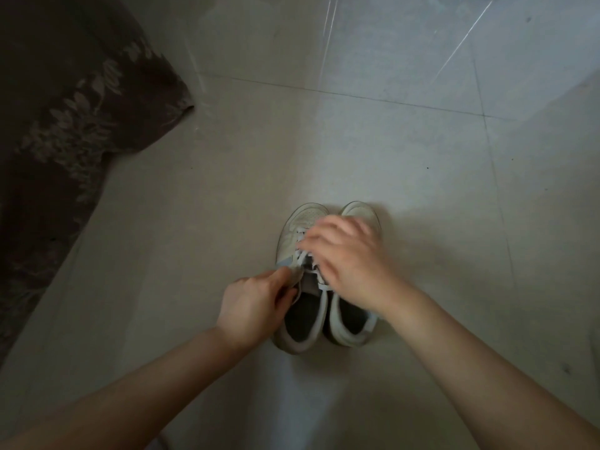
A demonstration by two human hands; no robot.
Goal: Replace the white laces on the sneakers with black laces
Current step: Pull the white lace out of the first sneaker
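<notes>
While both hands work over them, two pale sneakers stand side by side on the tiled floor point(406, 151), toes pointing away from the person and heels nearest.

Left sneaker point(293, 235): off-white upper, dark inside, grey heel collar. White laces point(300, 251) are threaded through its eyelets; no black lace can be made out on it.

Right sneaker point(349, 323): touching or just beside the left one; white heel collar with a hint of pale blue at the outer edge, dark inside. Most of its front is hidden under the right hand, only the toe cap showing beyond the knuckles.

Left hand point(253, 303): at the left sneaker's outer side near the opening. Its grip is narrow, thumb and fingers pinching the edge of the upper or tongue flap beside the laces; which of the two, I cannot tell.

Right hand point(347, 251): blurred, palm down across both sneakers, fingers reaching left onto the laces of the left sneaker. Whether its grip is holding a lace or merely touching, I cannot tell.

Dark patterned cloth point(74, 102): leaf design, lying at far left, well apart from the sneakers.

Floor: light tiles with thin joint lines, a glare streak at upper right.
</notes>
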